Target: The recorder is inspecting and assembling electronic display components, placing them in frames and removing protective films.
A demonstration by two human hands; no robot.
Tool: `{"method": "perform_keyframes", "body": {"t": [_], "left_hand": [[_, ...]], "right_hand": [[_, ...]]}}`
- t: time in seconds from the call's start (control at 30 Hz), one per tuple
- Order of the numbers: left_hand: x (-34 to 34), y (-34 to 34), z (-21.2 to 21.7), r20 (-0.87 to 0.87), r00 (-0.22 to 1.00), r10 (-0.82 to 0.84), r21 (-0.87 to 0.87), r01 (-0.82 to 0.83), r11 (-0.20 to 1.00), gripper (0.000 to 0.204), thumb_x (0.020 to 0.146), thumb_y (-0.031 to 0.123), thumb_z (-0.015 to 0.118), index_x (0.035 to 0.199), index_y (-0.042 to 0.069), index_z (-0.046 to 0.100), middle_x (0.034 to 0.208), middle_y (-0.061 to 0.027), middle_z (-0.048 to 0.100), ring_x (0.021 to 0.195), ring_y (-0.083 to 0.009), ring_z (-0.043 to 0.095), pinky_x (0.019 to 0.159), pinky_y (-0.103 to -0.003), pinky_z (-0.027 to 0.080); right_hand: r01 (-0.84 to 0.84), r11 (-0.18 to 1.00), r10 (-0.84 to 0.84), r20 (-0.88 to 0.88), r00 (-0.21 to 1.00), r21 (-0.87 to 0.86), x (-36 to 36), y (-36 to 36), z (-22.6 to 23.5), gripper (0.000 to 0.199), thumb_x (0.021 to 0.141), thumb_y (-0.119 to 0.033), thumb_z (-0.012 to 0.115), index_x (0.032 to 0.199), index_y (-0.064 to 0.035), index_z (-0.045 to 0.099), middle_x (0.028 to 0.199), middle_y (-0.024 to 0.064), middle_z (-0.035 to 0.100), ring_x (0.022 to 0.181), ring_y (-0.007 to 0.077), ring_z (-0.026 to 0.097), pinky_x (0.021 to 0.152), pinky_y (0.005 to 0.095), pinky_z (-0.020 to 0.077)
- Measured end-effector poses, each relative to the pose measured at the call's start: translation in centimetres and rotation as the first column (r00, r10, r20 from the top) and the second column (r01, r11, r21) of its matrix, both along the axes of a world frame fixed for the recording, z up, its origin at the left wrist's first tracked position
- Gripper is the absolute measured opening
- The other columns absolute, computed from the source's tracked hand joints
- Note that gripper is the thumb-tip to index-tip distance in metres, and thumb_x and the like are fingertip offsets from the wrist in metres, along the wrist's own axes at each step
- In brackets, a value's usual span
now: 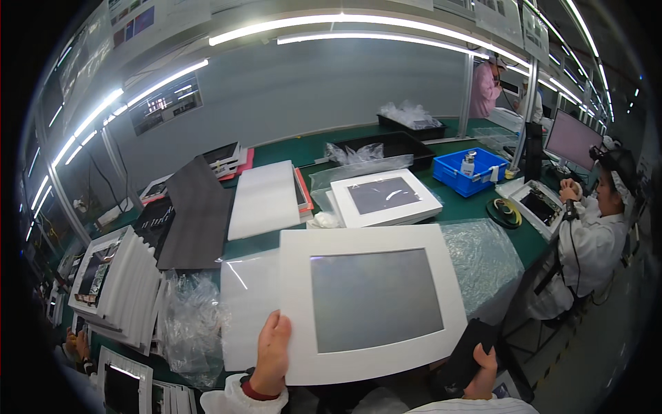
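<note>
My left hand [273, 353] grips the left edge of a white-framed display panel [296, 276], its thumb along the front and its fingers behind. The panel tilts up toward me, showing a plain grey screen within a wide white border. At its lower right corner, my right hand [485, 371] is closed around a black block-like object [463, 359] whose kind I cannot make out; the thumb lies over it. Whether that hand also touches the panel is hidden. Beneath the panel lies a translucent foam sheet [248, 310].
Behind the panel are stacked white-framed screens [345, 190], a white foam sheet [261, 200] and a blue bin [458, 181]. A tall stack of frames [127, 297] and crumpled plastic [193, 331] stand left. Bubble wrap [479, 259] lies right, near a seated co-worker [586, 241].
</note>
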State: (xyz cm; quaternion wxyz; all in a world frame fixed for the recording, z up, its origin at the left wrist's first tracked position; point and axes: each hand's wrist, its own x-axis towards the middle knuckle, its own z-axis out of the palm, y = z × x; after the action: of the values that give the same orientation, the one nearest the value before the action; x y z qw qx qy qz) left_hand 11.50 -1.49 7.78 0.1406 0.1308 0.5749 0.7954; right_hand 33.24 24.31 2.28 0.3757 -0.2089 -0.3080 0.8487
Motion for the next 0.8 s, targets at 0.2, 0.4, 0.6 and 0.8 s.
{"method": "perform_keyframes", "body": {"t": [0.2, 0.4, 0.6, 0.8], "left_hand": [[0.7, 14.9, -1.3, 0.075, 0.937, -0.341, -0.063, 0.346, 0.936, 0.037, 0.099, 0.032, 0.047, 0.116, 0.001, 0.053, 0.096, -0.0037, 0.060, 0.081, -0.0089, 0.057, 0.072, -0.024, 0.047], [-1.1, 28.8, -5.1, 0.075, 0.842, -0.534, -0.139, 0.539, 0.831, 0.042, 0.097, 0.036, 0.048, 0.106, -0.003, 0.060, 0.087, -0.0059, 0.063, 0.074, -0.0116, 0.057, 0.069, -0.027, 0.047], [-5.7, 37.6, -5.3, 0.204, 0.717, -0.667, -0.265, 0.696, 0.667, 0.037, 0.092, 0.032, 0.056, 0.101, -0.004, 0.063, 0.084, -0.0084, 0.065, 0.070, -0.0158, 0.061, 0.063, -0.032, 0.048], [-10.1, 43.3, -6.8, 0.183, 0.717, -0.673, -0.497, 0.658, 0.566, 0.031, 0.093, 0.024, 0.058, 0.106, -0.002, 0.065, 0.094, -0.0130, 0.067, 0.078, -0.0203, 0.066, 0.069, -0.034, 0.052]], "right_hand": [[0.363, 0.925, -0.369, 0.035, 0.929, 0.111, 6.6, 6.4, -1.0, 0.043, 0.087, -0.017, 0.063, 0.126, -0.0023, 0.050, 0.110, 0.0102, 0.063, 0.095, 0.0242, 0.064, 0.084, 0.0360, 0.0528], [0.426, 0.903, -0.429, 0.182, 0.885, 0.058, 10.6, 12.8, -3.1, 0.044, 0.086, -0.020, 0.066, 0.124, -0.0027, 0.051, 0.111, 0.0110, 0.063, 0.098, 0.0261, 0.064, 0.086, 0.0388, 0.0534], [0.411, 0.909, -0.416, 0.186, 0.890, 0.064, 9.6, 15.8, -5.2, 0.044, 0.086, -0.021, 0.067, 0.122, -0.0003, 0.052, 0.109, 0.0123, 0.063, 0.094, 0.0262, 0.065, 0.082, 0.0381, 0.0546], [0.360, 0.929, -0.370, 0.263, 0.891, 0.088, 8.0, 16.1, -7.2, 0.036, 0.087, -0.017, 0.065, 0.115, 0.0019, 0.053, 0.096, 0.0101, 0.063, 0.082, 0.0220, 0.064, 0.073, 0.0346, 0.0538]]}}
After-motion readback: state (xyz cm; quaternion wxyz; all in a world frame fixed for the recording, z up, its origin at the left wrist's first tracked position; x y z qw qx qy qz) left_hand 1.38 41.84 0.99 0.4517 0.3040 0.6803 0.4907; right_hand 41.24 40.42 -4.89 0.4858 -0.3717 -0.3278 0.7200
